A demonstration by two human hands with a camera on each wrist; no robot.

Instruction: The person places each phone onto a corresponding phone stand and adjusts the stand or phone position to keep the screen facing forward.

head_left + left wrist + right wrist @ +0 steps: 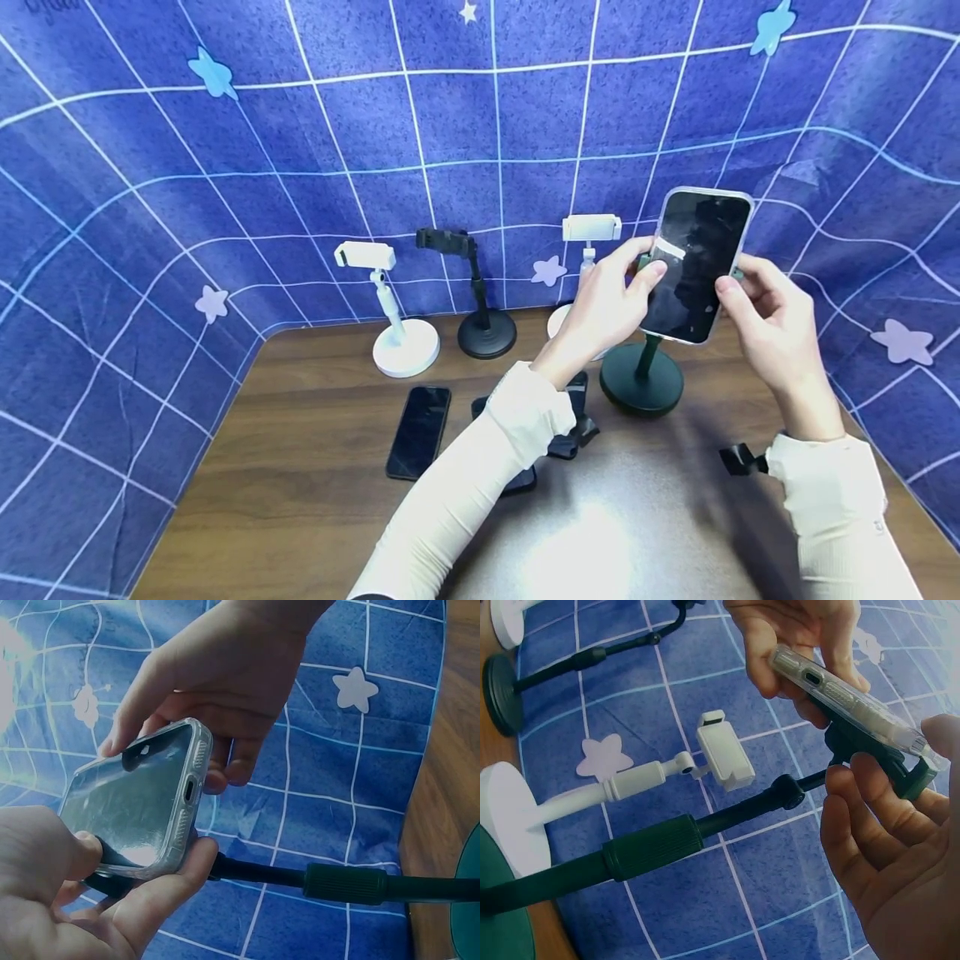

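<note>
A phone (697, 267) in a clear case stands nearly upright over the dark green phone stand (641, 379) at the right of the table. My left hand (611, 292) pinches its left edge, thumb on the screen and fingers behind. At the opposite edge, my right hand (772, 325) has its thumb on the phone's front. The right wrist view shows the stand's green clamp (911, 778) behind the phone, with right-hand fingertips (840, 780) against it. Whether the clamp's far end grips the phone is hidden by the left hand.
White phone stands (405, 346) (724, 750) and a black one (487, 333) line the back by the blue curtain. A dark phone (418, 433) lies at centre-left; more dark phones lie partly under my left sleeve. A small black item (741, 459) lies beside my right cuff.
</note>
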